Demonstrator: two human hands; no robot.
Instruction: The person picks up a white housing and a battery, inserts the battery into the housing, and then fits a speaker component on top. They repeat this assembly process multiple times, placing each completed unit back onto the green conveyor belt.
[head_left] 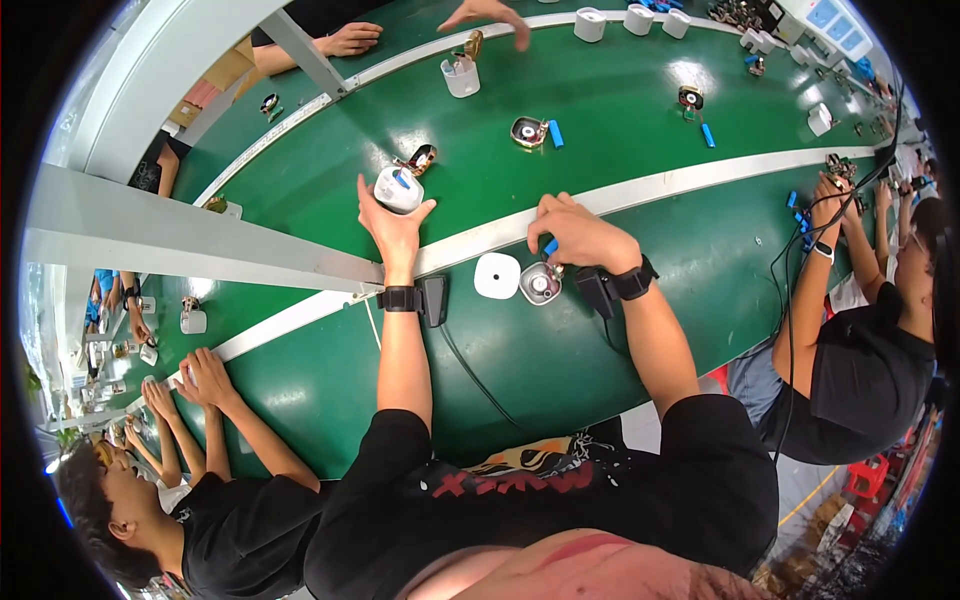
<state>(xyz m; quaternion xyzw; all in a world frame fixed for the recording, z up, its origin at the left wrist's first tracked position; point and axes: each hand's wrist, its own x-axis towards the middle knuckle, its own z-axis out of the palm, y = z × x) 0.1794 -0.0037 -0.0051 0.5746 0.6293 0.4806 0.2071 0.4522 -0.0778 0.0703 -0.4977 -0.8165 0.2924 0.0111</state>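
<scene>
Across the white rail, my left hand [393, 232] grips a white rounded plastic housing [399, 190] between thumb and fingers. A blue part shows inside it, and a round metallic part [422, 158] sticks out at its far side. On my side of the rail, my right hand [590, 237] has its fingers bent around a small blue cylindrical battery [550, 247]. Just below those fingertips lies a grey round-cornered speaker unit [541, 285], face up. Left of it rests a flat white square cover [497, 276] with a small hole in the middle.
The white rail [660, 184] divides the green table [700, 250]. Beyond it stand a white housing [461, 78] and a speaker unit [529, 131] with a blue battery. A grey post [220, 222] rises at left. Co-workers sit on both sides; another person's hand [488, 18] reaches in opposite.
</scene>
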